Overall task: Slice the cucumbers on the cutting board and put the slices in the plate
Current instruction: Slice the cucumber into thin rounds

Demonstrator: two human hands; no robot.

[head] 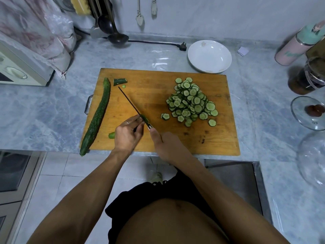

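A wooden cutting board point(151, 81) lies on the marble counter. A whole cucumber point(98, 113) lies along its left edge, with a cut end piece point(120, 81) at the far left corner. A heap of cucumber slices point(191, 101) covers the board's right half. My right hand point(165, 147) grips the handle of a knife point(131, 103), blade edge-on and pointing away to the left. My left hand point(127, 134) pinches a small cucumber stub point(145, 119) against the blade near the handle. Another small green piece point(111, 135) lies just left of that hand. The white plate point(209, 56) behind the board holds no slices.
A microwave point(19, 67) under a cloth stands at the left. Ladles point(116, 36) and a black plug with cord point(182, 46) lie at the back wall. A pink-and-green flask point(297, 44), a dark jar point(306, 78) and glass lids point(309, 113) crowd the right side.
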